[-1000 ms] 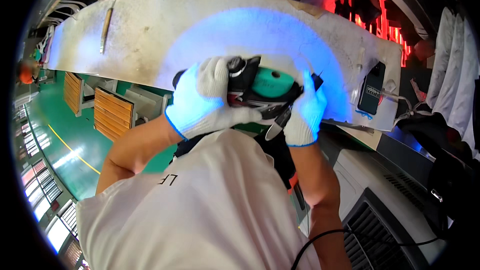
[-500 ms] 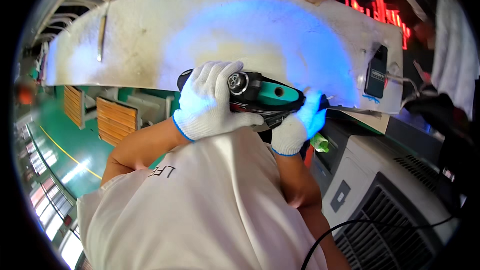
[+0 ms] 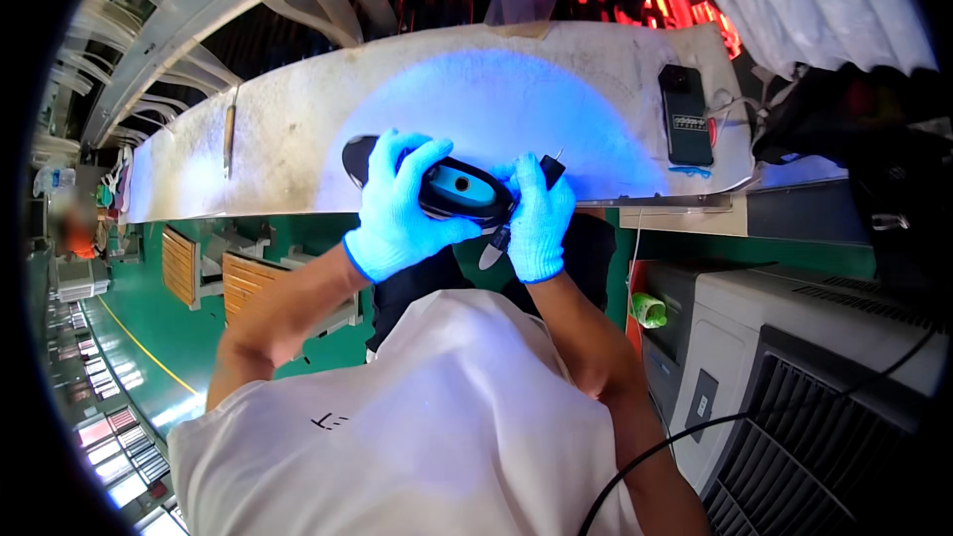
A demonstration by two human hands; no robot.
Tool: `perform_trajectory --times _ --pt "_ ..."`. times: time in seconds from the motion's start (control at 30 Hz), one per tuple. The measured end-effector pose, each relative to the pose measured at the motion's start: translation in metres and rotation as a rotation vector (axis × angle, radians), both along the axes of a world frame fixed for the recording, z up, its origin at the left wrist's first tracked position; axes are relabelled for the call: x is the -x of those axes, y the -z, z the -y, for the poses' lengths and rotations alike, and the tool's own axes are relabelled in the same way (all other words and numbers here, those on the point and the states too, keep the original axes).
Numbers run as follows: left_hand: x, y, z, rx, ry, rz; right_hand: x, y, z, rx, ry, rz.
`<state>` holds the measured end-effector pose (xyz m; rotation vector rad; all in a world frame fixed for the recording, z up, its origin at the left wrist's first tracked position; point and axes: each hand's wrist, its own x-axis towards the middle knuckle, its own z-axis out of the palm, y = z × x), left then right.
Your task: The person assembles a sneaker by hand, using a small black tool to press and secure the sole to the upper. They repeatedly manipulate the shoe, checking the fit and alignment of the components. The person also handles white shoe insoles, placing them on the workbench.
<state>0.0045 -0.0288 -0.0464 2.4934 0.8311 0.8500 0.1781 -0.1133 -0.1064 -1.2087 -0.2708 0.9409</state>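
Reading from left to right, each labelled part at this moment:

Flat tool (image 3: pixel 229 139): a slim metal piece lying alone on the left of the workbench (image 3: pixel 298 129), well apart from both hands.

Left hand (image 3: pixel 402 213): gloved, fingers closed over the top and rear of the handheld device (image 3: pixel 452 187); the thumb side wraps underneath.

Handheld device: a dark elongated body with a teal panel, held just above the near edge of the workbench, between the two hands. Whether it rests on the surface cannot be told.

Blue glow (image 3: pixel 496 109): a round patch of light on the workbench directly beyond the device.

Right hand (image 3: pixel 541 218): gloved, fingers curled around the device's front end, pinching a small dark tip (image 3: pixel 552 171) that protrudes above the knuckles.

Phone (image 3: pixel 685 114): dark, lying flat at the right of the bench, clear of the work.

Technique: judged from the grip, steadiness matters most; keeping the left hand firm as the anchor lets the right make fine adjustments at the tip, with the forearms braced close.
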Motion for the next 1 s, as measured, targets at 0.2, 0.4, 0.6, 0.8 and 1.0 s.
perform_trajectory --times 0.2,0.4,0.6,0.8,1.0 --pt "0.001 0.020 -0.015 -0.072 0.119 0.140 0.012 -0.007 0.010 0.086 0.094 0.348" --pt "-0.007 0.017 -0.025 -0.049 0.116 0.176 -0.015 0.010 -0.003 -0.040 -0.119 0.571" --pt "0.021 0.041 0.002 -0.403 0.166 0.320 -0.004 0.018 -0.003 -0.144 -0.008 -0.098" --pt "0.030 0.063 0.011 -0.466 0.166 0.306 -0.004 0.017 -0.002 -0.018 -0.121 0.116" --pt "-0.002 0.028 -0.016 -0.294 0.167 0.274 -0.037 -0.001 -0.028 -0.053 -0.534 0.282"
